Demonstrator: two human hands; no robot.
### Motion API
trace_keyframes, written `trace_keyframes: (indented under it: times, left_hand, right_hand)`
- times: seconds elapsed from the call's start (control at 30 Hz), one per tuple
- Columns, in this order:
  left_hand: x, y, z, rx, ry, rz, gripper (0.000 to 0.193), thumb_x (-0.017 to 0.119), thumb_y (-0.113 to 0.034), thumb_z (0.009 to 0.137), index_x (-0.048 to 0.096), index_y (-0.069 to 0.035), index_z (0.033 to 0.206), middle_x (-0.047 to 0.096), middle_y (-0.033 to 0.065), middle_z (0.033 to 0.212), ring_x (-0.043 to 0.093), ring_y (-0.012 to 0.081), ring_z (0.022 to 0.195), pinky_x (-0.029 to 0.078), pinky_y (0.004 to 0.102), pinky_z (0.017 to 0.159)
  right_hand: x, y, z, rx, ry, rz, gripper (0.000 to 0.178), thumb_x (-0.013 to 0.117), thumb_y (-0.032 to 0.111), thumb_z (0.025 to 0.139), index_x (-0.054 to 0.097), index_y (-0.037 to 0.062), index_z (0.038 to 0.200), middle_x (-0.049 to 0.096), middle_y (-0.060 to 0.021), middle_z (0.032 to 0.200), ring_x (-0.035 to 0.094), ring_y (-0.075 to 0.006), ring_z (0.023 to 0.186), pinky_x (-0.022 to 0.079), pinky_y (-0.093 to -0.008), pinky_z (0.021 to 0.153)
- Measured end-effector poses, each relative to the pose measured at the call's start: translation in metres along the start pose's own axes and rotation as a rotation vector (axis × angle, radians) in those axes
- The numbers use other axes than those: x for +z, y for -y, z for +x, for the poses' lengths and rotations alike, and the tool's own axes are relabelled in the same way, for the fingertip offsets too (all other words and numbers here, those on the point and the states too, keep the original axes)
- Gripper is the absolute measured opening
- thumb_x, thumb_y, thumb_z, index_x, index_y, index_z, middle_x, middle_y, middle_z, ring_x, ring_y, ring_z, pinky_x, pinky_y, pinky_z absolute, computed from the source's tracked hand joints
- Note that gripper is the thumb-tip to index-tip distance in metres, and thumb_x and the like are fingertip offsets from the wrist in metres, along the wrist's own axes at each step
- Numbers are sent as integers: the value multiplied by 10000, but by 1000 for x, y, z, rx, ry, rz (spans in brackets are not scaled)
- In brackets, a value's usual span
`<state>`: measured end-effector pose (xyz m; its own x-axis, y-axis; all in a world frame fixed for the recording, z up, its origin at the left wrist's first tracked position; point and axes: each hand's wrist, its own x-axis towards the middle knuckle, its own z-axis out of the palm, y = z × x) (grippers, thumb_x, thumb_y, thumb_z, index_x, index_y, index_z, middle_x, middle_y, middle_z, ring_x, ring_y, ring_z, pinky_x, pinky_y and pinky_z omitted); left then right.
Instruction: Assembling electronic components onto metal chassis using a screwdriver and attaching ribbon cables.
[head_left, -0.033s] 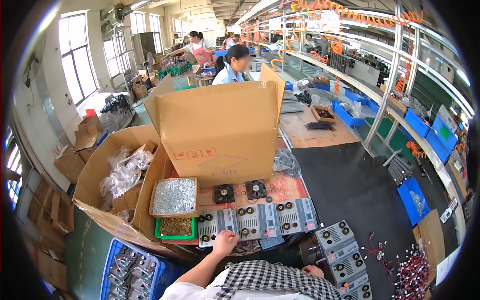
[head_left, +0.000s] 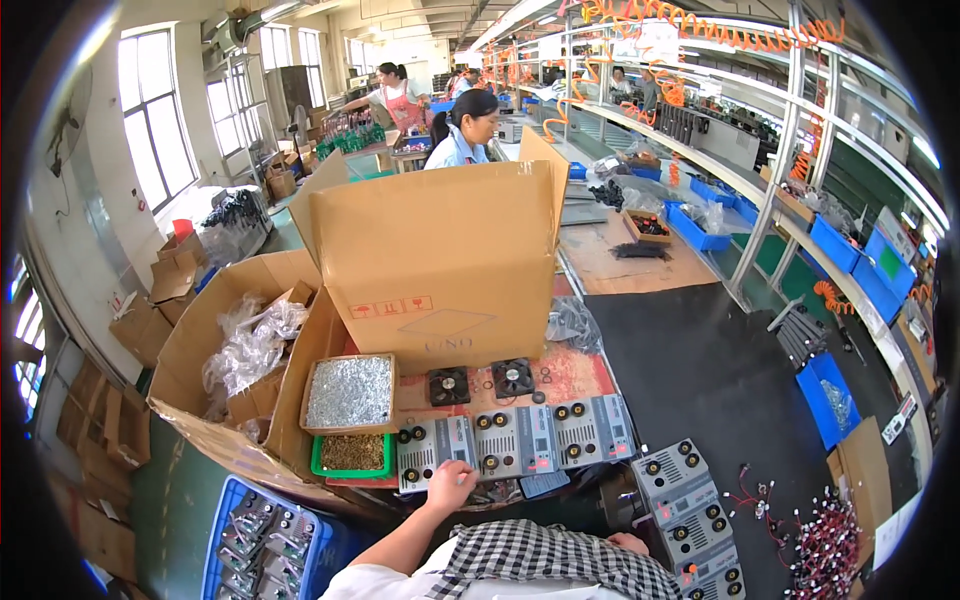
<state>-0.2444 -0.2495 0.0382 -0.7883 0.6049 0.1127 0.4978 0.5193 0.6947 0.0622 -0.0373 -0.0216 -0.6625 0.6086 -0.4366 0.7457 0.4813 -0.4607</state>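
Observation:
My left hand [head_left: 453,485] is closed, its fingers curled together at the lower edge of a grey metal panel [head_left: 421,453] with black round sockets and brass centres. Whatever is between those fingers, if anything, is too small to make out. To the right of it lie two similar grey panels [head_left: 508,442] in a row. My right hand [head_left: 630,543] is low beside the checked apron, close to a column of more such panels [head_left: 683,507]; its fingers are mostly hidden. Two black fans [head_left: 512,378] lie behind the row.
A tray of silvery small parts [head_left: 349,391] stands behind a green tray of brass-coloured parts [head_left: 352,455]. A tall cardboard box [head_left: 440,270] blocks the middle. Lower left is a blue crate [head_left: 226,500] of assemblies. Bundled red wires [head_left: 825,545] lie at right. A co-worker [head_left: 468,130] sits beyond the box.

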Motion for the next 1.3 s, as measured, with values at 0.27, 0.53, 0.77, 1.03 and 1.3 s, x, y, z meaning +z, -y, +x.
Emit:
trace_keyframes:
  times: [0.27, 0.53, 0.77, 1.03, 1.3]
  left_hand:
    - [2, 6, -31, -66, 190, 47, 215, 584, -265, 715, 592, -52, 742, 587, 107, 719, 557, 265, 749, 441, 338, 685]
    - [16, 223, -109, 84, 640, 620, 321, 406, -286, 803, 583, -18, 796, 604, 142, 801, 581, 282, 775, 460, 365, 678]
    - [31, 215, -114, -337, 748, 624, 326, 363, -235, 798, 594, -21, 881, 583, 181, 907, 563, 300, 876, 453, 369, 753]
    - [62, 141, -56, -199, 607, -24, 407, 550, -463, 726, 614, -83, 856, 604, 115, 794, 573, 253, 767, 443, 345, 672]
    - [57, 136, -60, -375, 700, 180, 379, 572, -422, 706, 611, -81, 867, 594, 114, 858, 566, 234, 809, 439, 317, 702]
  right_hand:
    - [52, -51, -6, 239, 94, 156, 258, 535, 327, 727, 625, 133, 871, 612, -74, 870, 570, -223, 850, 449, -315, 731]
    - [118, -160, 16, 304, -33, 131, 245, 652, 308, 620, 650, 143, 801, 616, -72, 837, 580, -248, 823, 456, -341, 736]
    - [116, -161, 8, 320, -60, 200, 249, 654, 303, 610, 650, 138, 796, 616, -78, 834, 579, -253, 820, 454, -339, 741]
    - [76, -115, -6, 315, -73, 219, 252, 651, 312, 600, 653, 140, 785, 615, -83, 834, 579, -250, 820, 452, -337, 748]
    - [81, -114, -11, 359, -34, 200, 263, 639, 336, 600, 658, 153, 789, 614, -86, 851, 579, -235, 835, 452, -331, 758]
